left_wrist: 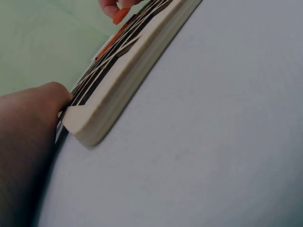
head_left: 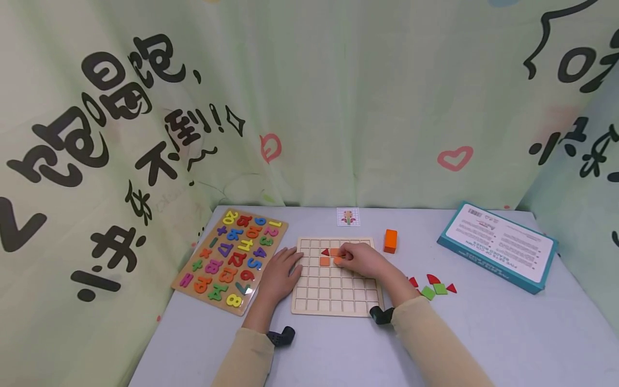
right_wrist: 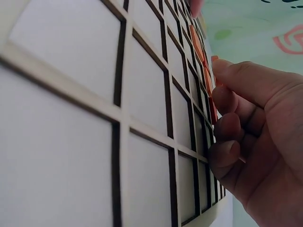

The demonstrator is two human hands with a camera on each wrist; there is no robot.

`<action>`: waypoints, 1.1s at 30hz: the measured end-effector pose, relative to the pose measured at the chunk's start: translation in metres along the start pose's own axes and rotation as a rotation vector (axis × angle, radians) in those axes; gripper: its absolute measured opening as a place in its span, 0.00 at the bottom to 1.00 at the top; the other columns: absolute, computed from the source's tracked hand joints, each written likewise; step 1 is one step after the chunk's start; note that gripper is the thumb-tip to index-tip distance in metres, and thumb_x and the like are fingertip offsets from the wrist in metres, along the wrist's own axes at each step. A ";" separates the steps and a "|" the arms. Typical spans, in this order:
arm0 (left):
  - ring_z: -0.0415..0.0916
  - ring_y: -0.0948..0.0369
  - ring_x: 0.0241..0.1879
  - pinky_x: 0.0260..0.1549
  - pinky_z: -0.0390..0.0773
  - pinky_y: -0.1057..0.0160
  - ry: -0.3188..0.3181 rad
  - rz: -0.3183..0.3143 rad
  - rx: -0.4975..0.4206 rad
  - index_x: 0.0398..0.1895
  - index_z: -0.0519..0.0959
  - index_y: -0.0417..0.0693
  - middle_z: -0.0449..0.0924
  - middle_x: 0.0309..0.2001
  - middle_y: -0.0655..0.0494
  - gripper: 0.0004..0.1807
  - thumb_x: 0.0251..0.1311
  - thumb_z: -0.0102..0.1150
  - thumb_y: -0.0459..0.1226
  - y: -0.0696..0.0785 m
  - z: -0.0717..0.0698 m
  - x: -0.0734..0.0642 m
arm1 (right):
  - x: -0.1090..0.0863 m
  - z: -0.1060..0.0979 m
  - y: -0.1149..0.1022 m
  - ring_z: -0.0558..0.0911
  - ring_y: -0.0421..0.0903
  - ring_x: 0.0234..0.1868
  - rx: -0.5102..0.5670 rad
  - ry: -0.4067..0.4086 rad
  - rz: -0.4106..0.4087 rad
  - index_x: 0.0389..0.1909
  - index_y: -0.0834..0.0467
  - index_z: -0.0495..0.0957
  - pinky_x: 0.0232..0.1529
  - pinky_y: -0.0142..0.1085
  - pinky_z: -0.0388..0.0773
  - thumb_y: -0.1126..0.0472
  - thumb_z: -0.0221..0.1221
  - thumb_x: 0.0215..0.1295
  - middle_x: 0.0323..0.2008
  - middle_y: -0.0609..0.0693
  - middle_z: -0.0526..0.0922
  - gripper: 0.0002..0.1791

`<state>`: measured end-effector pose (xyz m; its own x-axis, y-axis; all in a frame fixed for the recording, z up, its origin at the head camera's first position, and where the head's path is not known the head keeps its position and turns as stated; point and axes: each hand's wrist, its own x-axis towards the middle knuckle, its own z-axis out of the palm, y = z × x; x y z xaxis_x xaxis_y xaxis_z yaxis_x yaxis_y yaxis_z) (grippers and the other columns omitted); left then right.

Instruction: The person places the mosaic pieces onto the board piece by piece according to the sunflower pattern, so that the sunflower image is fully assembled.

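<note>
A pale wooden grid board lies flat on the table. My right hand pinches an orange tile between thumb and fingertips, over the board's upper middle cells; the fingers partly cover it in the head view. Beside it on the grid sit an orange square tile, another orange tile partly behind the fingers, and a red triangular tile. With fingers relaxed, my left hand rests along the board's left edge. In the left wrist view, that hand's thumb touches the board by its corner.
To the left lies a number puzzle board. A small picture card is behind the grid. At the right are an orange block, red tiles, green tiles and a teal box. A curtain hangs behind.
</note>
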<state>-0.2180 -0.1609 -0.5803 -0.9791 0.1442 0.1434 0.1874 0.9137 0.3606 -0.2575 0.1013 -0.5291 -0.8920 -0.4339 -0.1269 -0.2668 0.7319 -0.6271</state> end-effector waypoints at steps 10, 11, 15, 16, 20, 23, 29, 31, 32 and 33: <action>0.57 0.55 0.76 0.73 0.62 0.47 -0.004 -0.003 -0.005 0.68 0.72 0.65 0.66 0.73 0.62 0.25 0.70 0.49 0.54 0.001 0.000 0.000 | 0.004 0.007 -0.003 0.73 0.43 0.29 -0.085 0.010 0.027 0.41 0.47 0.78 0.32 0.34 0.68 0.50 0.63 0.65 0.24 0.44 0.75 0.08; 0.57 0.55 0.76 0.73 0.62 0.47 -0.003 -0.004 -0.007 0.68 0.72 0.65 0.66 0.73 0.62 0.25 0.70 0.49 0.54 0.000 0.000 0.000 | 0.004 0.007 -0.004 0.73 0.43 0.29 -0.095 0.012 0.026 0.41 0.47 0.78 0.32 0.34 0.68 0.50 0.63 0.65 0.24 0.44 0.75 0.08; 0.57 0.55 0.76 0.73 0.62 0.48 -0.003 -0.002 -0.007 0.68 0.72 0.65 0.66 0.73 0.62 0.25 0.70 0.49 0.54 0.000 0.000 0.001 | 0.004 0.008 -0.004 0.73 0.43 0.29 -0.109 0.022 0.025 0.42 0.47 0.78 0.32 0.34 0.67 0.51 0.64 0.65 0.24 0.44 0.75 0.08; 0.57 0.55 0.76 0.73 0.62 0.47 -0.004 -0.001 -0.009 0.68 0.72 0.65 0.66 0.73 0.62 0.25 0.70 0.49 0.54 0.000 0.000 0.001 | 0.004 0.008 -0.004 0.73 0.43 0.29 -0.110 0.026 0.025 0.41 0.47 0.78 0.32 0.34 0.67 0.51 0.64 0.65 0.24 0.44 0.74 0.08; 0.56 0.55 0.76 0.73 0.61 0.47 -0.009 -0.002 -0.017 0.68 0.71 0.65 0.66 0.73 0.62 0.25 0.70 0.49 0.54 0.000 0.000 0.000 | 0.005 0.010 -0.003 0.73 0.42 0.28 -0.118 0.038 0.025 0.41 0.46 0.78 0.31 0.33 0.67 0.50 0.64 0.64 0.24 0.43 0.74 0.09; 0.56 0.55 0.76 0.73 0.61 0.47 -0.010 0.000 -0.016 0.68 0.71 0.64 0.66 0.73 0.62 0.25 0.70 0.49 0.54 0.000 0.000 0.001 | 0.005 0.011 -0.002 0.73 0.42 0.28 -0.126 0.043 0.031 0.41 0.45 0.77 0.31 0.33 0.67 0.49 0.64 0.64 0.24 0.42 0.74 0.09; 0.57 0.55 0.76 0.73 0.62 0.47 -0.006 0.007 -0.011 0.68 0.72 0.64 0.67 0.72 0.61 0.25 0.70 0.49 0.53 -0.001 0.001 0.001 | 0.004 0.012 -0.003 0.73 0.43 0.30 -0.110 0.041 0.062 0.42 0.45 0.78 0.30 0.34 0.67 0.49 0.64 0.64 0.25 0.44 0.74 0.10; 0.57 0.55 0.76 0.73 0.61 0.47 -0.009 0.005 -0.013 0.68 0.72 0.64 0.66 0.73 0.61 0.25 0.70 0.49 0.54 -0.001 0.001 0.001 | 0.003 0.011 -0.004 0.73 0.43 0.30 -0.100 0.042 0.073 0.43 0.45 0.78 0.31 0.34 0.67 0.49 0.64 0.64 0.25 0.44 0.74 0.10; 0.56 0.55 0.76 0.73 0.61 0.48 -0.013 0.003 -0.012 0.68 0.72 0.64 0.66 0.73 0.62 0.25 0.70 0.49 0.54 -0.001 0.001 0.001 | 0.003 0.011 -0.005 0.73 0.43 0.31 -0.091 0.043 0.078 0.43 0.45 0.78 0.31 0.34 0.67 0.49 0.64 0.64 0.26 0.45 0.74 0.10; 0.56 0.55 0.76 0.73 0.61 0.48 -0.012 0.003 -0.013 0.68 0.72 0.64 0.66 0.73 0.61 0.25 0.70 0.49 0.54 -0.001 0.000 0.001 | 0.002 0.011 -0.005 0.73 0.43 0.31 -0.085 0.044 0.082 0.44 0.45 0.78 0.31 0.34 0.67 0.49 0.64 0.64 0.26 0.45 0.74 0.10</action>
<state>-0.2191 -0.1617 -0.5810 -0.9794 0.1519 0.1332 0.1915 0.9081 0.3725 -0.2542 0.0909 -0.5348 -0.9268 -0.3485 -0.1398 -0.2207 0.8067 -0.5482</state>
